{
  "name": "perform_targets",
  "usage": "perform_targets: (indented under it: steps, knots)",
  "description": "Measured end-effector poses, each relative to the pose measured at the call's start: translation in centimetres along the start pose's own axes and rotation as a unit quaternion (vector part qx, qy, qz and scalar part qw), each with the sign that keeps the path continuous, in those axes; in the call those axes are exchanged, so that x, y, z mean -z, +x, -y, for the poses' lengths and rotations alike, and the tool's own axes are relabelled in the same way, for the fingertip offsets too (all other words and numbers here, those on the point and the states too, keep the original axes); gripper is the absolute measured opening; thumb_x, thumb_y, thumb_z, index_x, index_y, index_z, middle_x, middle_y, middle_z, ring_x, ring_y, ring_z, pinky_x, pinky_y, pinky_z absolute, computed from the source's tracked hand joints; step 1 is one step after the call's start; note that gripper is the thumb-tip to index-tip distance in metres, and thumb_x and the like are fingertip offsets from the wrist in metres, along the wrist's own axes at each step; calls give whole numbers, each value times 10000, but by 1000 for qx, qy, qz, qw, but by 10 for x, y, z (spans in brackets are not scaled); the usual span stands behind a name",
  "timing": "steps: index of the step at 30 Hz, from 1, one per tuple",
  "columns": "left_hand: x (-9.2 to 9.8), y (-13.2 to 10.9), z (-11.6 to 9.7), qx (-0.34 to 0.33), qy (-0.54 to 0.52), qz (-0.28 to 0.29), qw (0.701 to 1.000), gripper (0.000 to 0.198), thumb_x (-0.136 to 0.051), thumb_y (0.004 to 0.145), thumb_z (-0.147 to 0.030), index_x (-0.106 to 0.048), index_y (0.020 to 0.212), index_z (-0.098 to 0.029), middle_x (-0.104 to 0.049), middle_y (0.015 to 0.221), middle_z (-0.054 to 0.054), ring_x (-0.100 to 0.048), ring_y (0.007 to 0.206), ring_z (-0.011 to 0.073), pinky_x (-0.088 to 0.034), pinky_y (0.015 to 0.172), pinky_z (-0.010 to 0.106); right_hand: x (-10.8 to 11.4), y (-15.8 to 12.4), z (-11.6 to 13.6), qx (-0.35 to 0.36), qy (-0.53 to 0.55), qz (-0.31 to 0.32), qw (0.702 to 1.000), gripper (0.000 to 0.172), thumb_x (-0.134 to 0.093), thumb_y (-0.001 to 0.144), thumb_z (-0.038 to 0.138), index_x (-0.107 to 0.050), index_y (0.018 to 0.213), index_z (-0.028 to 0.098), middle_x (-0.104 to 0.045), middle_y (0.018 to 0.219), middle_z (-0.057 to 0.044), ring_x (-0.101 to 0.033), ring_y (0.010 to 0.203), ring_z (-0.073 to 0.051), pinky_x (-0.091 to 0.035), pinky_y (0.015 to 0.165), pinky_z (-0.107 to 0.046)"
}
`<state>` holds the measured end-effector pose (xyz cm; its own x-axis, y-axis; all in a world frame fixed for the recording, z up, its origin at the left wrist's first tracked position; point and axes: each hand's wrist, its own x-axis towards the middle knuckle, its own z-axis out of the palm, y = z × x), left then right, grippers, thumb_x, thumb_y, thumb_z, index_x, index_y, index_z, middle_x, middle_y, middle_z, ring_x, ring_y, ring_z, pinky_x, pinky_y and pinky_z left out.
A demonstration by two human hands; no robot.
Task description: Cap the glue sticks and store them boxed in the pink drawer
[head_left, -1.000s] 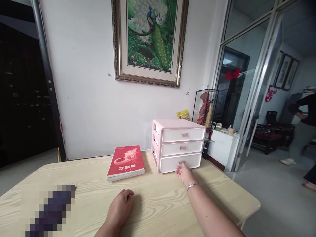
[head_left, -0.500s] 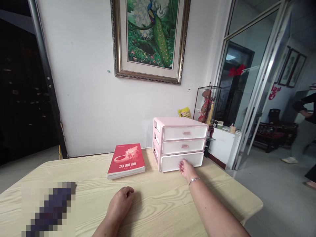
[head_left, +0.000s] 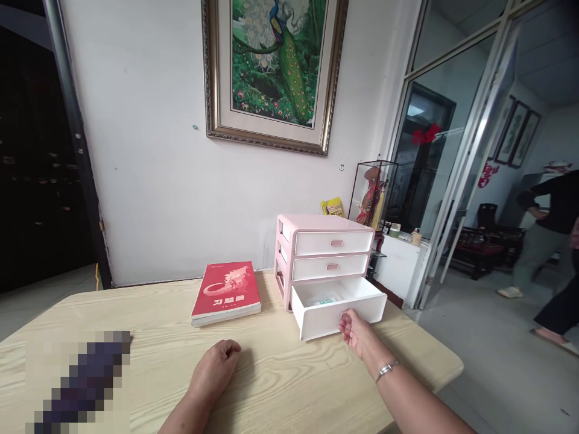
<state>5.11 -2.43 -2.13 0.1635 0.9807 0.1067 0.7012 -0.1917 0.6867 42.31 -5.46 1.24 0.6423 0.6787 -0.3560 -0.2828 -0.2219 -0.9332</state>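
A pink plastic three-drawer organiser [head_left: 284, 259] with white drawer fronts stands on the light wood table [head_left: 280, 319]. Its bottom drawer [head_left: 337, 307] is pulled out towards me, and a small green-and-white item [head_left: 326, 301] lies inside. My right hand [head_left: 355, 333] holds the front of that drawer, its pull hidden behind my fingers. My left hand [head_left: 215, 369] rests on the table with curled fingers, holding nothing. It lies nearest a red paperback book [head_left: 225, 292], which sits left of the organiser. A pixelated patch [head_left: 81, 386] hides part of the table's left side.
A framed peacock picture [head_left: 271, 72] hangs on the wall behind. Right of the organiser stand a yellow packet [head_left: 332, 208], a glass case with a figurine [head_left: 373, 196] and a white cabinet [head_left: 400, 271]. A person [head_left: 540, 223] walks beyond the glass partition [head_left: 470, 169].
My right hand has pulled the bottom drawer out towards me, exposing its inside. My left hand has stayed in place. The person at the right has moved further into view.
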Motion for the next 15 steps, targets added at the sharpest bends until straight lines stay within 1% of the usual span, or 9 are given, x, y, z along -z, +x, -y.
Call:
perform_targets:
  steps: [3, 6, 9, 11, 12, 13, 14, 15]
  knots:
    - [0, 0, 0, 0, 1, 2, 1000, 258, -476, 802, -220, -720, 884, -233, -751, 961, 27, -669, 928, 218, -438, 755, 252, 12, -7, -3, 11, -55, 9, 998, 206, -556, 862, 377, -541, 775, 191, -610, 580, -21, -615, 493, -140, -413, 422, -193]
    - [1, -1, 0, 4, 3, 4, 1000, 258, -483, 796, -218, -724, 887, -237, -751, 982, 26, -667, 949, 223, -438, 766, 255, 21, -11, 5, 29, -123, 21, 992, 226, -534, 871, 376, -562, 754, 184, -597, 548, -22, -582, 446, -141, -394, 412, -210]
    - [1, -2, 0, 9, 2, 5, 1000, 261, -483, 795, -224, -726, 889, -245, -751, 981, 21, -668, 953, 226, -440, 757, 256, 26, -16, 27, 86, -176, 28, 980, 239, -529, 870, 376, -593, 737, 187, -572, 522, -2, -564, 451, -138, -380, 424, -215]
    - [1, -1, 1, 11, 0, 4, 1000, 258, -488, 794, -228, -727, 888, -248, -753, 971, 21, -669, 946, 228, -441, 747, 255, 25, -20, 47, 163, -212, 38, 963, 203, -565, 847, 383, -628, 775, 204, -615, 600, 2, -608, 553, -141, -419, 488, -210]
    - [1, -1, 1, 11, -1, 4, 1000, 257, -490, 792, -228, -728, 889, -247, -753, 969, 22, -670, 944, 228, -441, 746, 254, 22, -21, 57, 214, -245, 44, 945, 179, -579, 838, 383, -648, 819, 218, -654, 686, 0, -638, 642, -147, -449, 548, -209]
    - [0, 0, 1, 12, -2, 5, 1000, 257, -491, 791, -226, -728, 889, -247, -753, 969, 22, -669, 942, 227, -441, 748, 254, 18, -21, 67, 284, -308, 52, 907, 174, -570, 843, 373, -664, 880, 232, -686, 790, -7, -658, 743, -157, -475, 618, -215]
    - [0, 0, 2, 13, -3, 6, 1000, 258, -490, 793, -225, -728, 892, -246, -753, 972, 22, -668, 943, 225, -441, 753, 255, 13, -20, 76, 334, -378, 52, 862, 177, -571, 840, 355, -673, 927, 240, -701, 884, -15, -663, 842, -170, -489, 696, -228]
    - [0, 0, 2, 13, -4, 9, 1000, 260, -488, 794, -223, -727, 894, -246, -751, 976, 21, -666, 947, 224, -440, 761, 255, 7, -17, 84, 356, -439, 49, 823, 194, -581, 829, 335, -677, 971, 245, -703, 959, -24, -659, 918, -185, -493, 762, -249]
